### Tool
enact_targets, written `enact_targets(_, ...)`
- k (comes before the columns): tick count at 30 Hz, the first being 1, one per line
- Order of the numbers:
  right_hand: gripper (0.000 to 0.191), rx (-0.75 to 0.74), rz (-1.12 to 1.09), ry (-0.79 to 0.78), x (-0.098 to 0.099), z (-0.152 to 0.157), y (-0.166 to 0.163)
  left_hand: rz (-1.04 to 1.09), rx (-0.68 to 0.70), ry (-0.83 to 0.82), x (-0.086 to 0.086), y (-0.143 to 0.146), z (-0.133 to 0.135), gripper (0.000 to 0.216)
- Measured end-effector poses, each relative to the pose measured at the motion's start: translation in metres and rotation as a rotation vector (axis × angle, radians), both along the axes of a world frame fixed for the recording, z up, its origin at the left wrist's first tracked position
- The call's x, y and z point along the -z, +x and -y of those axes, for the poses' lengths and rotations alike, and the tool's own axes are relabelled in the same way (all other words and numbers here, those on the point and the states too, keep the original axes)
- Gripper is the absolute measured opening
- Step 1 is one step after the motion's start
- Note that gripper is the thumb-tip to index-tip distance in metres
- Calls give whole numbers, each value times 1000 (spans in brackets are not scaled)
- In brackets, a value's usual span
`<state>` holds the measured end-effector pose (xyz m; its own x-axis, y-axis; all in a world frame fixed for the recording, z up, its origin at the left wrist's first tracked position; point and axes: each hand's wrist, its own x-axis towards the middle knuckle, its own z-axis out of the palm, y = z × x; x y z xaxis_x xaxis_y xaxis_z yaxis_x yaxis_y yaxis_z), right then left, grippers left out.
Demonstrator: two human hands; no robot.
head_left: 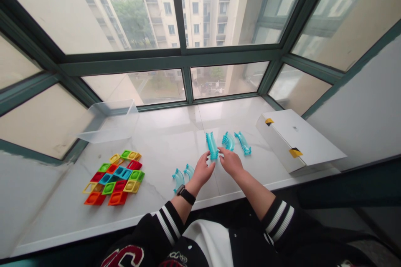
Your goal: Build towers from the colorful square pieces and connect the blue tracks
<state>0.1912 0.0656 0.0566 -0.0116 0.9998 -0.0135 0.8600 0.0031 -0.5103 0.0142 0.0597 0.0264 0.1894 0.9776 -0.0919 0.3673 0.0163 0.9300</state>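
Straight translucent blue track pieces [212, 146], seemingly stacked together, lie on the white counter in front of me. My left hand [203, 171], with a black watch on its wrist, has its fingers closed in at the left of their near end. From the other side, my right hand [231, 161] pinches the same end between thumb and fingers. Just beyond the right hand are curved blue track pieces [228, 141], nested together. Farther right lies another straight blue track piece [243, 143]. Beside my left wrist are two curved pieces, one track arc [178, 179] partly behind the watch.
Colourful diamond-shaped plastic blocks [117, 179] sit joined on the left of the counter [163, 146]. A clear plastic bin [109, 123] stands behind them by the window. At the right, a white box [300, 137] with yellow-and-black tabs reaches the counter's front edge.
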Motion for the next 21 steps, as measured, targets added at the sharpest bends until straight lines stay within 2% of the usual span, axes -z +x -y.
enact_targets(16,48,20,-10,-2,1,7,3,-8,16,-32,2,-3,2,64)
enact_targets(21,41,14,-60,40,3,17,6,20,-48,15,-1,-26,-1,60)
